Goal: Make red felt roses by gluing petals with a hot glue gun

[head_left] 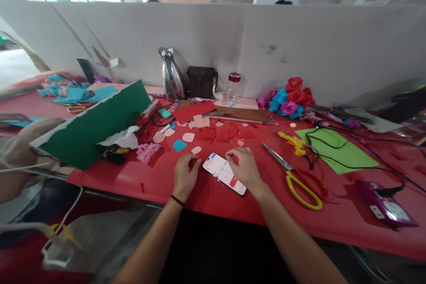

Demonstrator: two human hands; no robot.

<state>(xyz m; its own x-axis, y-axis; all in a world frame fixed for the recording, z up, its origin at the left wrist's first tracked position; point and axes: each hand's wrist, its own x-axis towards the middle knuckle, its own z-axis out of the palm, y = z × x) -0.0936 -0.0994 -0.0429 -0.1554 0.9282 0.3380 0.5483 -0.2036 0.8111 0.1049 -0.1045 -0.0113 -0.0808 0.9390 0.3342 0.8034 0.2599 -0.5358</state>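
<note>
A phone [221, 169] with a lit timer screen lies flat on the red-covered table, between my two hands. My left hand [185, 174] rests just left of it, fingers loosely bent, thumb apart from them, nothing held. Over the phone's right edge is my right hand [245, 167], also loosely curved with a gap between thumb and fingers; whether it touches the phone I cannot tell. Pale pink paper petals [188, 137] and a blue paper piece [179, 145] lie just beyond. Scissors [304, 191] with yellow and red handles lie right of my right hand.
A green board [96, 124] stands at left, with a co-worker's arm [29, 142] behind it. A yellow glue gun [293, 142], green sheet [346, 153], cables and purple device [386, 206] lie right. Paper flowers [293, 97], a jar [233, 88] and steel jug [172, 77] stand at back.
</note>
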